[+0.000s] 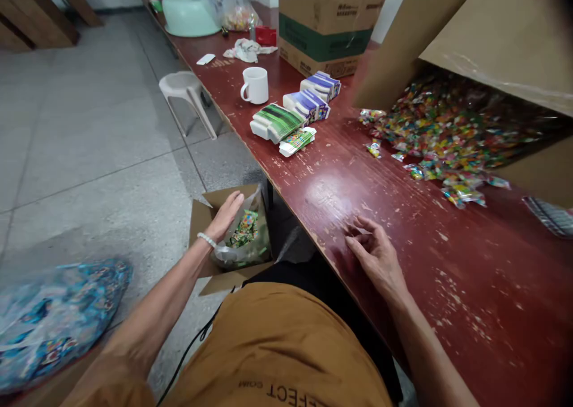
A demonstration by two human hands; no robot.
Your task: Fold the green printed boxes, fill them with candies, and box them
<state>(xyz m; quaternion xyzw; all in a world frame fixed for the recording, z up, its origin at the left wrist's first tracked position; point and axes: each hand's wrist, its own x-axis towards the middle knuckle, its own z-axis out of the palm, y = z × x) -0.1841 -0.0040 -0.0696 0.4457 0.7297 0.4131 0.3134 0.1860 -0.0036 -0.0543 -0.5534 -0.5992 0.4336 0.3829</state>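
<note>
My left hand [227, 214], with a beaded bracelet at the wrist, is stretched out flat over a cardboard box [196, 219] on the floor. A clear plastic bag [264, 249] lines that box, and small green printed packs [245, 228] lie inside it. Just above the red table my right hand [378, 255] hovers, its fingers loosely bent and the thumb apart, with nothing seen between them. Beyond it are a stack of flat green cartons [277, 122], one green carton [298, 141] beside it, and purple-and-white cartons [307, 105]. Wrapped candies [447, 135] spill from a tipped cardboard box [496, 49] at the right.
A white mug [256, 86] stands behind the cartons on the red table [403, 228]. Farther back are a large closed box [329, 28], a crumpled cloth [248, 50] and a pale green basin [188, 14]. On the floor side are a plastic stool [181, 85] and a blue bag of packets [67, 311].
</note>
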